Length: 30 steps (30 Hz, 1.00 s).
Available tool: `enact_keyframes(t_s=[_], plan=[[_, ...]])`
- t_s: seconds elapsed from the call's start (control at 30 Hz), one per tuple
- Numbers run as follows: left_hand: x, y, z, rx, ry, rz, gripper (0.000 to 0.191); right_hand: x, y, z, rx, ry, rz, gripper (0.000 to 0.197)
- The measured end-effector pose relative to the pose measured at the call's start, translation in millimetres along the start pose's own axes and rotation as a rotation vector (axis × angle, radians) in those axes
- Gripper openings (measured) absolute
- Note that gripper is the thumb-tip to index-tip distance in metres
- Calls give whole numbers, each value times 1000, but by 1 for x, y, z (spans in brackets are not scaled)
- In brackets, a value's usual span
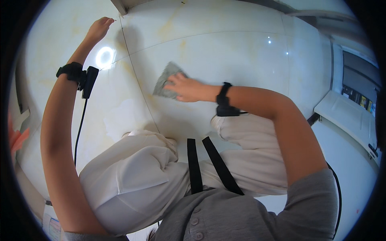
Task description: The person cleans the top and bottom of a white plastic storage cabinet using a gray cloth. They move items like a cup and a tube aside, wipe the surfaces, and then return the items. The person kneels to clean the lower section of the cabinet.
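My right hand (188, 87) lies on a grey cloth (166, 79), with fingers spread over its right part. The cloth rests flat on the glossy white tiled floor (229, 60), just right of a tile joint. Far forward on the left, my left hand (101, 28) is held with its fingers bent and close together. A tiny dark speck shows at its fingertips; whether the hand pinches it I cannot tell. Yellowish stains (170, 24) mark the tiles around the cloth.
A brownish furniture leg (119, 6) meets the floor beyond my left hand. To the right, a white cabinet door (346, 116) stands ajar. Something pink-orange (18, 137) is at the left rim. A black cable (79, 135) hangs from my left wrist device (90, 82).
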<state>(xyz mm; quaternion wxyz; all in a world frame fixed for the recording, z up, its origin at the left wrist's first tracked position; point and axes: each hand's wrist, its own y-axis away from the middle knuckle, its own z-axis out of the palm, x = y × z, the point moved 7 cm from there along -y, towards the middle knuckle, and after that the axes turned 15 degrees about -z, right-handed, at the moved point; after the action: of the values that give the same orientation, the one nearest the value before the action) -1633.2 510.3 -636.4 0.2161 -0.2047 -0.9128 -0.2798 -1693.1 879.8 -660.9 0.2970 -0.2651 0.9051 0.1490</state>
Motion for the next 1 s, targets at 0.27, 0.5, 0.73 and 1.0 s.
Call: enact_keyframes(t_s=[0.27, 0.5, 0.73, 1.0], plan=[[-1, 21, -26, 78, 16, -24, 44, 81, -78, -52, -117, 234, -230, 49], [-31, 34, -22, -101, 71, -310, 43, 184, -29, -112, -393, 281, -139, 55], [-28, 39, 0, -321, -59, -360, 42, 278, 100, -162, -50, 152, 420, 65], [8, 46, 22, -302, -154, 24, 24, 230, 237, -154, 295, 148, 934, 62]])
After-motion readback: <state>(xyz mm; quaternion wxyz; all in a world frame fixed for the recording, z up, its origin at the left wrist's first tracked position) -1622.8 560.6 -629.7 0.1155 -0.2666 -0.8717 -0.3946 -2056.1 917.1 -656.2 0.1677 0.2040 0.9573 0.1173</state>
